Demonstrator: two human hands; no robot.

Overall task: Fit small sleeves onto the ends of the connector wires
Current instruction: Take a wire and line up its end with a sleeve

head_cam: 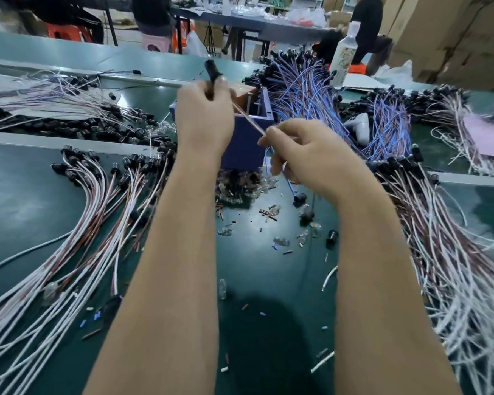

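Observation:
My left hand (204,114) is raised above the table and grips a black connector (211,70) that sticks up past its fingers. A thin brown-and-white wire (248,118) runs taut from that hand down to my right hand (305,155), whose thumb and fingers pinch the wire's end. A blue wire (290,185) with a black connector (299,199) hangs below my right hand. Whether a sleeve is on the pinched end is hidden by the fingers.
A blue box (244,143) stands behind my hands. Bundles of white-brown wires lie at left (77,223) and right (454,266), blue wires (305,86) at back. Small sleeves and clear bits (268,215) litter the green table (26,195). A white bottle (344,57) stands far right.

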